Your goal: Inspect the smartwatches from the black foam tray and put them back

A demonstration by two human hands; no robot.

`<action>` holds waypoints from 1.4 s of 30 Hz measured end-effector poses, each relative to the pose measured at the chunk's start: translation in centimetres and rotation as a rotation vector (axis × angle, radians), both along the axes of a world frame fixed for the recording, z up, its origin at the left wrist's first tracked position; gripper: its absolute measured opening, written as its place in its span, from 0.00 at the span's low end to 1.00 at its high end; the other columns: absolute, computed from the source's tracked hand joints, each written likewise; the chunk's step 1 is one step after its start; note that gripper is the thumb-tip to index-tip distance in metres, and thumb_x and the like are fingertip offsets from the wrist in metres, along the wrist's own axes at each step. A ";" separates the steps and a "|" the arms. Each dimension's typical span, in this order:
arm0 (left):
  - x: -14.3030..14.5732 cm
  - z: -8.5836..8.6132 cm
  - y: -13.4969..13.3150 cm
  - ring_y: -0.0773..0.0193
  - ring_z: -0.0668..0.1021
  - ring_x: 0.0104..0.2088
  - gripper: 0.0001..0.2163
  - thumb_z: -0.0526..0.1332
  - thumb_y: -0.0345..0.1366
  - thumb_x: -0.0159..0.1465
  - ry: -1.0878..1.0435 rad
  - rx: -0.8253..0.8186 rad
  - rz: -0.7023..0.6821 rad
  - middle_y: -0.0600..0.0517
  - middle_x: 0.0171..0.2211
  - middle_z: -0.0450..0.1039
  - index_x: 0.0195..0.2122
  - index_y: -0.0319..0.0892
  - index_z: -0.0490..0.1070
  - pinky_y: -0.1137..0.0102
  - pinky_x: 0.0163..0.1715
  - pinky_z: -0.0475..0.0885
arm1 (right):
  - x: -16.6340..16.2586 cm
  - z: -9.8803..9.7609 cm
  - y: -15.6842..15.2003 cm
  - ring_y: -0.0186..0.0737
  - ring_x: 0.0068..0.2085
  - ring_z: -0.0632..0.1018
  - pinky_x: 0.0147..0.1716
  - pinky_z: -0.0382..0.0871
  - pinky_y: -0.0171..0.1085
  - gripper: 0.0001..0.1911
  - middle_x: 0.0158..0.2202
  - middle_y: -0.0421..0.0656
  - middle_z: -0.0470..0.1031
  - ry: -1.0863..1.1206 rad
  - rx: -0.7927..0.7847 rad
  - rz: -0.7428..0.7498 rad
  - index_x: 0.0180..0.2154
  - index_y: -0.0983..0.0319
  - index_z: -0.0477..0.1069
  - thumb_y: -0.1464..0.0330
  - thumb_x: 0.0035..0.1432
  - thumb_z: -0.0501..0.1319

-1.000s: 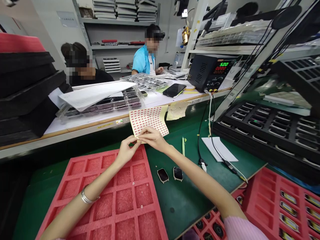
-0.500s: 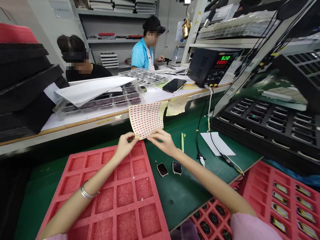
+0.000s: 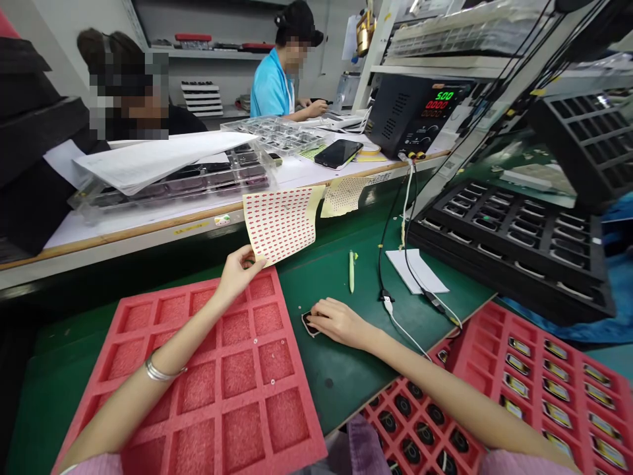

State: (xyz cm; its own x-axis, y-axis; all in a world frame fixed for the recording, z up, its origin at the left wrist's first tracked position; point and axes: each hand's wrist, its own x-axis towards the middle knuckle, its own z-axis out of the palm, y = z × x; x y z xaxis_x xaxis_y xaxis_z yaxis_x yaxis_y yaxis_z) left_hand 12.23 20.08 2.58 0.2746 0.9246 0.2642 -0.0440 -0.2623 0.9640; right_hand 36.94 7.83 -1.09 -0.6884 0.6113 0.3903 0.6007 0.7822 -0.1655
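Note:
My left hand [image 3: 237,269] pinches the lower corner of a yellow sheet of small red stickers [image 3: 279,222] that hangs from the bench edge. Below it lies a red foam tray [image 3: 208,382] with square pockets. My right hand [image 3: 336,321] rests on the green mat [image 3: 341,382], fingers curled over the small black parts; one black part [image 3: 308,322] shows at its fingertips. What the fingers grip, if anything, is hidden.
A second sticker sheet [image 3: 343,195], a green pen [image 3: 351,270], white paper [image 3: 416,270] and cables lie ahead. A power supply [image 3: 418,112], phone [image 3: 339,153] and black trays [image 3: 514,237] stand right. Red trays with parts [image 3: 544,382] sit near right. Two people work beyond the bench.
My right hand left the sticker sheet and came down onto the small black parts on the mat. My left hand stays pinched on the sheet's corner.

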 end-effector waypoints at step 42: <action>0.4 2.1 -2.4 0.52 0.79 0.41 0.14 0.66 0.41 0.55 0.014 -0.003 -0.051 0.45 0.39 0.80 0.38 0.38 0.78 0.59 0.47 0.72 | -3.8 5.2 6.3 0.39 0.34 0.71 0.34 0.65 0.39 0.06 0.33 0.47 0.72 0.214 0.320 -0.109 0.36 0.64 0.71 0.72 0.64 0.56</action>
State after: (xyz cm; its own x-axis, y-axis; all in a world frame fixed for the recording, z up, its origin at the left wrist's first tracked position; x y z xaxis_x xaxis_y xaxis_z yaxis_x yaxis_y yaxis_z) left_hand 12.63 17.71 4.69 0.3251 0.9099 0.2577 -0.0443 -0.2576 0.9652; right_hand 33.16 14.12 4.08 -0.5089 0.5010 0.7001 0.6616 0.7479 -0.0543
